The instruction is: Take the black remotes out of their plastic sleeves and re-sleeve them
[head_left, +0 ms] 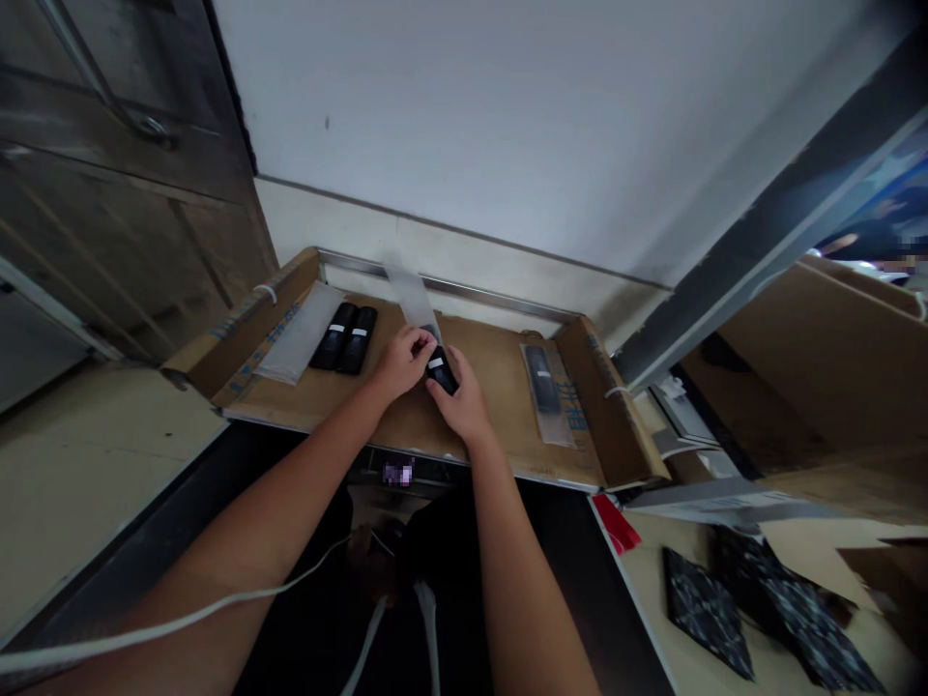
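Observation:
My right hand [460, 398] is shut around a black remote control [442, 372] with a white label. My left hand [402, 362] pinches the clear plastic sleeve [410, 295] at the remote's far end, and the sleeve stands up toward the wall. Both hands nearly touch. To the left, two black remotes [344, 338] lie side by side on the cardboard sheet [493, 387], next to a flat plastic sleeve [301, 333]. To the right lies a black remote sealed in a clear bag [543, 387].
Raised cardboard flaps [246, 324] flank the sheet, and a metal strip [442, 285] runs along a white wall behind it. A grey metal door [123, 174] stands at left. Black patterned panels [707, 614] and a red tag [615, 524] lie at lower right. A white cable [181, 614] crosses my left forearm.

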A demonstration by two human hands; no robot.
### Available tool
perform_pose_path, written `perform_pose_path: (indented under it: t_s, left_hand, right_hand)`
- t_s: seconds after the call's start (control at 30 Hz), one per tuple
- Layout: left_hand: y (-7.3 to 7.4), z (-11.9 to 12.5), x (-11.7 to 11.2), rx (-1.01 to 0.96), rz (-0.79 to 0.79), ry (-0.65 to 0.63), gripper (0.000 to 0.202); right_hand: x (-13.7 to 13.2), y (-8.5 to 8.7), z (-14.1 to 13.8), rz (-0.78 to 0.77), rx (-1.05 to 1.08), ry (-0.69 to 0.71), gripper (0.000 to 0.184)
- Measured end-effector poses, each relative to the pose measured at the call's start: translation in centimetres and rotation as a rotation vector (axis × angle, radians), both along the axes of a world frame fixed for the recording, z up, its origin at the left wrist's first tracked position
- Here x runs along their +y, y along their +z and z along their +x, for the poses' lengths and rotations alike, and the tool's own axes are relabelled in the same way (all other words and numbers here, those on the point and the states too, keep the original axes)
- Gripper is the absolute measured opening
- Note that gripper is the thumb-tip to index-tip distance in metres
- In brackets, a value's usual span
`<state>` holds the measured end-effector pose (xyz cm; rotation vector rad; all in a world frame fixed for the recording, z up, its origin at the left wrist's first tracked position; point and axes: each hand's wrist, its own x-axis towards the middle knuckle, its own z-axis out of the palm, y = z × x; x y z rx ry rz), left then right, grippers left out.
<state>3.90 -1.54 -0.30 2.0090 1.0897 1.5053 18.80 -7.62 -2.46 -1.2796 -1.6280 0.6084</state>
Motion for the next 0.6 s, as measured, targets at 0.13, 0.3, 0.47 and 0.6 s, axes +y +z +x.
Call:
perform_pose_path:
  t_s: [0.13,0.3,0.47,0.6]
  left_hand:
    - [-0.1,0.5,-1.1,0.046,0.023,-0.12,0.009]
    - [-0.3,0.8,-1.7,0.041,0.011,-0.176,0.006]
    - [-0.8,1.0,-1.5,-0.028,-0.046,-0.146,0.014]
    - [-1.0,0.9,-1.4,0.004,-0.039,-0.149,0.017]
  right_hand:
    - [0.5,-0.4,0.0,0.013,0.101,0.007,0.075]
    - [0.4,0.1,-0.1,0.04,0.174,-0.039,0.057]
    - [0.0,0.8,-0.4,-0.08,0.31,-0.107,0.051]
    - [-0.2,1.1,-0.5,-0.161,0.434,-0.137,0.046]
